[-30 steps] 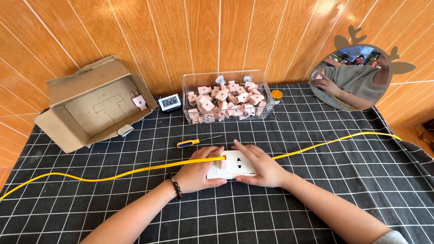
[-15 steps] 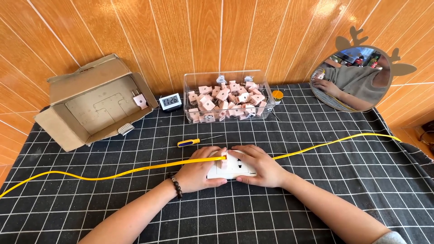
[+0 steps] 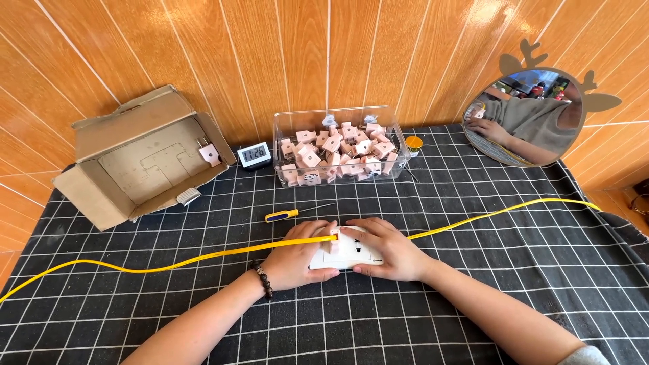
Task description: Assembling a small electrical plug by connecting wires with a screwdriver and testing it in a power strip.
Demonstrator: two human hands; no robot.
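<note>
The tabletop (image 3: 514, 270) is covered by a black cloth with a white grid, and is backed by a wall of orange-brown wooden planks (image 3: 324, 54). An open cardboard box (image 3: 135, 162) is seen at the back left, tipped on its side, with a small pink plug (image 3: 208, 153) lying inside. A small digital clock (image 3: 255, 155) is set beside it, then a clear plastic bin (image 3: 338, 145) filled with pink and white plug parts. A round mirror with antlers (image 3: 534, 115) is leaned against the wall at the right; a person's sleeve is reflected in it. A yellow-handled screwdriver (image 3: 291, 213) is lying just behind the hands. A white socket block (image 3: 348, 253) is held at centre front on the cloth: the left hand (image 3: 297, 260) is curled around its left end, the right hand (image 3: 389, 250) is closed over its right side and top. A yellow cable (image 3: 169, 265) is run across the whole tabletop, passing the block at its upper left corner, where a small pink part is pinched by the left fingers (image 3: 328, 233). Compared with the frame half a second earlier, the block is turned flatter, with more of its white face shown; hands, cable and the other things are found in nearly the same places.
</note>
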